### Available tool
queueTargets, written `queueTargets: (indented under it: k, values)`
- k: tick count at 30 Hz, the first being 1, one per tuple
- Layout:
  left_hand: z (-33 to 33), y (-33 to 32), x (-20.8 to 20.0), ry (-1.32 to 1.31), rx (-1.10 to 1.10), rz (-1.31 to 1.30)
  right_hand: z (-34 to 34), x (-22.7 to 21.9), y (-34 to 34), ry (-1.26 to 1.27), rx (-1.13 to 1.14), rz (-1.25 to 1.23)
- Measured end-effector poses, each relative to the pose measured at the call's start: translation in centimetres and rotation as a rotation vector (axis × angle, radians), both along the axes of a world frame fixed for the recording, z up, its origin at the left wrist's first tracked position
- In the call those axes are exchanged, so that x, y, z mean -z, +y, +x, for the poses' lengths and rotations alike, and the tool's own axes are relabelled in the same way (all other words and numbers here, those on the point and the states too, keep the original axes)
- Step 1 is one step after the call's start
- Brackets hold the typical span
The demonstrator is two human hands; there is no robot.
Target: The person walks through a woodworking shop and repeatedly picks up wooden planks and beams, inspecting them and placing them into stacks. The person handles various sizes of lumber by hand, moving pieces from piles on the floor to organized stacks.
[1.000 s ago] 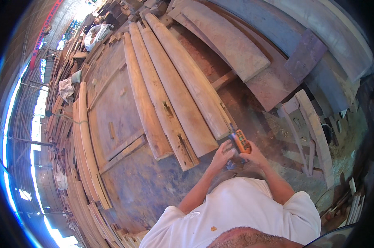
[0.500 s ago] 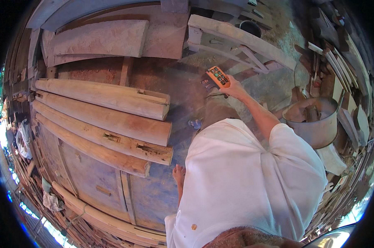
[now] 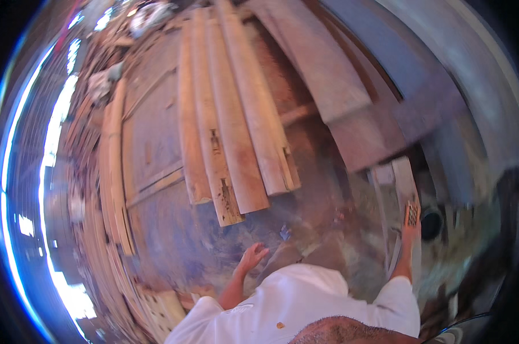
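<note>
The floor [image 3: 173,241] bears four logs [image 3: 236,143] side by side.

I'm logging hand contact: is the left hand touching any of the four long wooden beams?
Apart. The head view shows floor between the left hand and the near ends of the wooden beams.

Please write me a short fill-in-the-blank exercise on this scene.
1. The right hand grips a remote whose casing is coloured ____.
2. The left hand holds ____.
3. The person's shirt is ____.
4. Near the middle, side by side, lie ____ long, thick timbers.

Missing words: orange; nothing; white; four.
</note>
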State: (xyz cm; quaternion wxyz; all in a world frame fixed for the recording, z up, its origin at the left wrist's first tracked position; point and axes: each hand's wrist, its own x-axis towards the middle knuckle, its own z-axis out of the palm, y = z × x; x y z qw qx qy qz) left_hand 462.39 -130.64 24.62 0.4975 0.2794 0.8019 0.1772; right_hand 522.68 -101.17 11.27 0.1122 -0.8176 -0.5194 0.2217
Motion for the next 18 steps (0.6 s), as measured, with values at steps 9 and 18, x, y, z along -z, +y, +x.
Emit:
queueTargets:
  k: [9,18]
  values:
    - [5.4,-7.0,-0.5,0.032,-0.327,-0.205,8.4,4.0,2.2,-0.198,-0.075,-0.244]
    - [9.7,-2.3,-4.4,0.102,-0.297,0.103,5.6,3.7,5.6,-0.557,-0.65,0.208]
